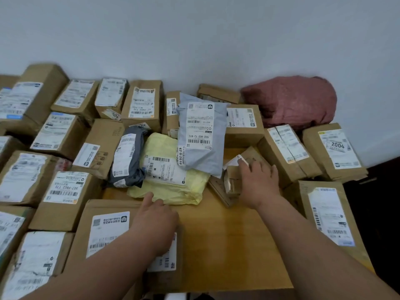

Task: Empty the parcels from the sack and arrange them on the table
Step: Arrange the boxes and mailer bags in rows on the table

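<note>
- The wooden table [227, 245] runs up to a pale wall; its near edge shows at the bottom, and the only bare stretch is a strip between the two forearms, reaching from that edge toward the middle.
- Cardboard parcels fill the left half edge to edge, among them a large box [104, 230] at the near left beside the bare strip.
- The reddish sack [292, 101] lies slumped at the far right against the wall, behind more boxes.
- A grey mailer [201, 135] leans over a yellow mailer [171, 176], with a dark grey mailer [127, 156] just left of them.
- A small crumpled box [236, 176] sits right of centre.
- The right hand [258, 182] lies on the small crumpled box, fingers spread flat.
- The left hand [155, 217] rests over the large box, its fingertip touching the yellow mailer's near edge; nothing is pinched.
</note>
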A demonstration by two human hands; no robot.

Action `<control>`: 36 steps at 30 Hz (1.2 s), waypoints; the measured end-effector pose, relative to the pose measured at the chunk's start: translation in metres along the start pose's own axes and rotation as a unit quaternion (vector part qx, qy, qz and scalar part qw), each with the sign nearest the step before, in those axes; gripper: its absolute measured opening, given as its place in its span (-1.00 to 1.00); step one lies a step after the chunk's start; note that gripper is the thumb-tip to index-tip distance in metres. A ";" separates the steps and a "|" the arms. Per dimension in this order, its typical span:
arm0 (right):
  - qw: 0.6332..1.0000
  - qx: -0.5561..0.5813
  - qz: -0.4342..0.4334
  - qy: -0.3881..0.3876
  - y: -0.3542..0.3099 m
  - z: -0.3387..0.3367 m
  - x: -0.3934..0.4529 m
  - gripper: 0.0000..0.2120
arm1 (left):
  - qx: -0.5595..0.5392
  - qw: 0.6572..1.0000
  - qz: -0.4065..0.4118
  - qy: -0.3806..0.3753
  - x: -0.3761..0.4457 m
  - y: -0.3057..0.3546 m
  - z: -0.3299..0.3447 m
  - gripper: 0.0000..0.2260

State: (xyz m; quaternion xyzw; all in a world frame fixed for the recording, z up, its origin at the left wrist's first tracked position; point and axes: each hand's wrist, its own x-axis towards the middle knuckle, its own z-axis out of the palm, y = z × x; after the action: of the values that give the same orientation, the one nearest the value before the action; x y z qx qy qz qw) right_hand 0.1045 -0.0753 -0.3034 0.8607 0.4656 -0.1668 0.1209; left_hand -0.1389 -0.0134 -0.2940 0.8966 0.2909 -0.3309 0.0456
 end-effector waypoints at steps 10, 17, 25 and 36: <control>0.921 0.363 -0.024 -0.137 -0.023 0.027 -0.063 -0.36 | -0.025 0.999 -0.013 -0.026 0.009 0.014 -0.006 -0.82; 0.841 0.496 0.099 -0.193 -0.050 0.048 -0.068 -0.78 | -0.138 0.985 -0.031 0.094 0.011 0.019 -0.007 -0.62; 0.935 0.347 0.061 -0.031 -0.046 0.064 -0.078 -0.50 | -0.161 0.983 0.049 0.070 0.018 0.031 -0.006 -0.42; 0.960 0.195 -0.144 -0.138 -0.040 0.058 -0.084 -0.40 | -0.128 0.991 0.036 0.001 0.023 0.023 0.005 -0.68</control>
State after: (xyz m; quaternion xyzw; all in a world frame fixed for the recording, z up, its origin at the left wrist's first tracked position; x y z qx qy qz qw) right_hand 0.0178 -0.1390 -0.3247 0.7598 0.5219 -0.3875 -0.0119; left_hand -0.1148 -0.0228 -0.3150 0.8934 0.2988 -0.2882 0.1718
